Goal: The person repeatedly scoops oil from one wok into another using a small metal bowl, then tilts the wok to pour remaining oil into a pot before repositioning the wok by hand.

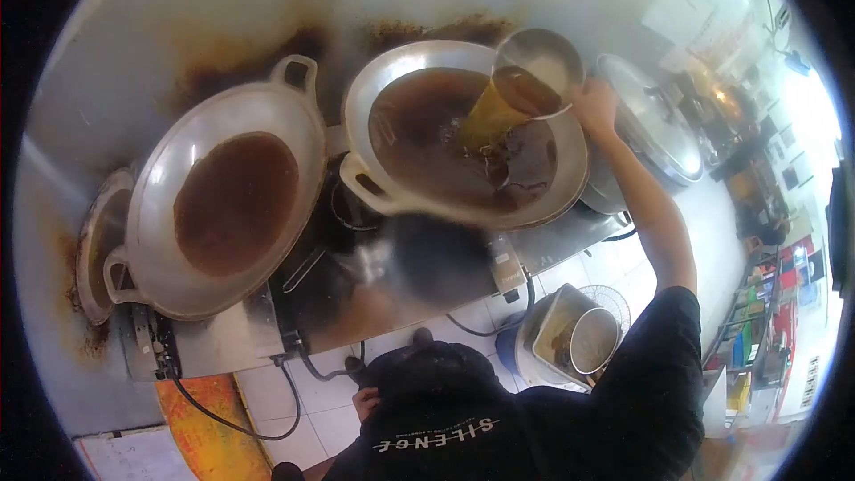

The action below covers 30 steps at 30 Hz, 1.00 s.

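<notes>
My right hand point(595, 109) is closed at the near side of a round metal pot point(541, 49), where its handle would be. The pot is tilted, and amber liquid point(492, 116) streams from it into a large two-handled wok point(401, 200). Dark brown liquid point(419, 129) fills much of that wok, and its surface ripples where the stream lands. Low by my body, my left hand point(365, 403) shows only in part beside my black shirt; its fingers are mostly hidden.
A second wok point(151, 214) with dark liquid stands left, beside a smaller brown-stained pan point(100, 249). A metal lid point(655, 120) is on the right. Below, a strainer point(594, 340) lies over a container. Black hoses point(227, 426) hang from the metal stove point(392, 303).
</notes>
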Tool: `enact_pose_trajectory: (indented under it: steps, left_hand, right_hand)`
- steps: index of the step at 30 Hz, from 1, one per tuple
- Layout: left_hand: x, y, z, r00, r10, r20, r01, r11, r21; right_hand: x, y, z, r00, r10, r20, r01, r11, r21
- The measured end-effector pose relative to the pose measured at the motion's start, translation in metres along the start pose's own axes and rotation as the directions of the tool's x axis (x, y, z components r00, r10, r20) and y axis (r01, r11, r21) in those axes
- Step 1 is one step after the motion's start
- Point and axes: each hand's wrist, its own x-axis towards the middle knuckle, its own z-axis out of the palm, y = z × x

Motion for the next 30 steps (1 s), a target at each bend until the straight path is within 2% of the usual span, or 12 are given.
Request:
enact_pose_trajectory:
  steps: [5,13,16,18,20,22,24,25,26,27,28,30]
  left_hand:
    - [0.004,0.004,0.006,1.000,-0.006,-0.024,0.006,1.000,-0.001]
    - [0.000,0.007,0.001,0.996,0.019,-0.082,-0.022,0.999,-0.034]
    - [-0.005,0.002,-0.002,0.947,0.305,-0.102,-0.281,0.939,0.199]
    - [-0.006,-0.001,-0.009,0.971,0.231,-0.057,-0.216,0.957,0.192]
    - [-0.011,-0.004,-0.017,0.988,0.151,-0.030,-0.143,0.972,0.185]
    - [-0.021,-0.007,-0.021,0.992,0.105,-0.067,-0.092,0.980,0.176]
    - [-0.031,0.015,-0.018,0.949,0.304,-0.087,-0.283,0.939,0.195]
    - [-0.035,0.040,-0.013,0.887,0.449,-0.105,-0.412,0.875,0.256]
    - [-0.036,0.030,-0.024,0.882,0.445,-0.156,-0.396,0.878,0.269]
    - [-0.033,0.012,-0.039,0.878,0.479,-0.022,-0.453,0.843,0.291]
    - [-0.035,0.011,-0.044,0.871,0.490,0.040,-0.478,0.825,0.301]
    - [-0.042,0.032,-0.046,0.865,0.502,0.022,-0.484,0.820,0.306]
  right_hand:
    - [0.029,-0.002,-0.004,0.967,-0.156,-0.201,0.147,0.987,-0.059]
    - [0.030,-0.043,-0.023,0.921,-0.232,-0.312,0.247,0.969,0.008]
    - [0.025,-0.051,-0.014,0.867,-0.318,-0.383,0.329,0.944,-0.038]
    - [0.017,-0.060,-0.010,0.895,-0.293,-0.337,0.329,0.943,0.052]
    - [0.018,-0.054,0.008,0.964,-0.204,-0.168,0.193,0.978,-0.077]
    - [0.016,-0.053,0.020,0.998,-0.057,0.019,0.058,0.998,-0.018]
    - [0.007,-0.071,0.027,0.959,0.099,0.266,-0.102,0.995,-0.003]
    - [0.008,-0.059,0.042,0.909,-0.137,0.393,0.190,0.977,-0.100]
    - [0.004,-0.066,0.057,0.847,-0.258,0.465,0.351,0.928,-0.124]
    - [0.000,-0.074,0.073,0.764,-0.374,0.525,0.504,0.855,-0.125]
    - [-0.009,-0.092,0.080,0.818,-0.294,0.495,0.190,0.950,0.249]
    - [-0.022,-0.131,0.089,0.832,-0.196,0.520,-0.165,0.807,0.567]
